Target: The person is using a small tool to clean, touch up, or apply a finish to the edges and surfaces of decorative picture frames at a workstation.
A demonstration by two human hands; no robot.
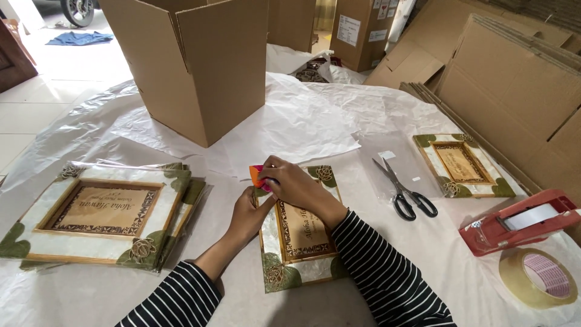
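White paper underlies the frame [298, 233]; right hand [295, 184] fingers pinch an orange-pink pad [256, 177] at its top-left corner.

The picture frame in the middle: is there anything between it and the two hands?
Nothing visible. The left hand and right hand rest on the top left corner of the picture frame; the right hand pinches a small orange and pink piece there.

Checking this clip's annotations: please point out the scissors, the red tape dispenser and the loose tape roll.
scissors [404, 192]: head view, near the pivot of the blades.
red tape dispenser [484, 237]: head view, red body at its front.
loose tape roll [514, 277]: head view, tan outer band.
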